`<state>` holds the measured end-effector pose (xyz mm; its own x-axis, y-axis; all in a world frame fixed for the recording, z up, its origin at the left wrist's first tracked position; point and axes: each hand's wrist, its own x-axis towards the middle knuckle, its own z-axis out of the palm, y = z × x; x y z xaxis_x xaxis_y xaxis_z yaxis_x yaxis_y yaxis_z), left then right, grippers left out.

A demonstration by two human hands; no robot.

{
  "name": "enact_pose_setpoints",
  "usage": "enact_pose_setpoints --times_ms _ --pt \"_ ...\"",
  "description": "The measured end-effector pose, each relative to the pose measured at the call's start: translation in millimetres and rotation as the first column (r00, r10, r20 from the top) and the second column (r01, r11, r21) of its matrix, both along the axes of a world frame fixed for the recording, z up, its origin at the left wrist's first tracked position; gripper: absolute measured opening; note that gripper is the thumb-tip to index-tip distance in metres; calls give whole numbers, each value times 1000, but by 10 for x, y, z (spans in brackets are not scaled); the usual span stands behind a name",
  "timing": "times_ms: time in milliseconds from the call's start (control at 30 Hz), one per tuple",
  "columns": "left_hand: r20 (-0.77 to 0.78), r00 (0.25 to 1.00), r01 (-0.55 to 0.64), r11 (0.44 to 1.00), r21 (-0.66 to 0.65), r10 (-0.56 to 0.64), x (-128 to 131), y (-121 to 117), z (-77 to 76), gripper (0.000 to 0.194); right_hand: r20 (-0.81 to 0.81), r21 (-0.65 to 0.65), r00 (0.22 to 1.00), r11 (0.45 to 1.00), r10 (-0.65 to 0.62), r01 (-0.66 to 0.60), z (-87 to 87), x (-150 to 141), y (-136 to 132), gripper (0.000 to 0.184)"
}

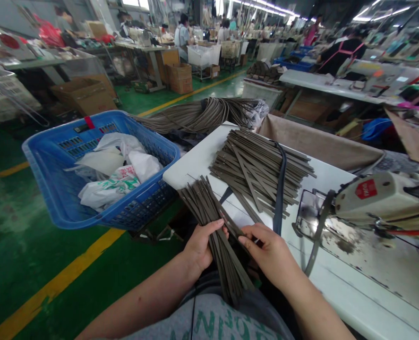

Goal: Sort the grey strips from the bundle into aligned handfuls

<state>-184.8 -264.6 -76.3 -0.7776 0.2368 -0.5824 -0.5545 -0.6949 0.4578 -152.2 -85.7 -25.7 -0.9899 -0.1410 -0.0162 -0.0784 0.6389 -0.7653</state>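
Observation:
A bundle of grey-brown fabric strips [218, 250] is gripped in my left hand [202, 243], with the thumb across its front. My right hand [268, 248] pinches a single strip [232, 226] at the bundle's right side. Just beyond my hands, a loose pile of the same strips [255, 165] lies on the white table [186, 165]. Across that pile runs a dark navy strap [280, 189]. The lower end of the bundle reaches down to my lap.
A sewing machine [382, 198] stands on the table at right. To the left, a blue plastic basket [46, 165] holds white plastic bags [113, 186]. Long coiled strips [202, 113] lie behind the table. Other people [183, 35] sit at machines farther back.

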Motion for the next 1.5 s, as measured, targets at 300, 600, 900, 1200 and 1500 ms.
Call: enact_pose_setpoints --times_ms 300,600,900,1200,1500 --pt "-19 999 -48 997 66 50 18 -35 -6 35 -217 599 965 761 -144 248 -180 -175 210 25" --pt "-24 997 -72 992 101 75 29 -9 -15 29 -95 773 987 615 -127 154 -159 -161 73 19" --pt "64 997 -57 988 147 48 51 -19 5 21 -128 756 985 632 -113 171 -189 -175 34 14" --pt "24 1000 -3 986 166 -1 39 -9 48 28 50 1 982 983 -181 181 -71 -181 107 21" --pt "-46 996 87 983 163 -80 -17 112 107 28 355 -460 935 867 -19 192 73 -113 47 26"
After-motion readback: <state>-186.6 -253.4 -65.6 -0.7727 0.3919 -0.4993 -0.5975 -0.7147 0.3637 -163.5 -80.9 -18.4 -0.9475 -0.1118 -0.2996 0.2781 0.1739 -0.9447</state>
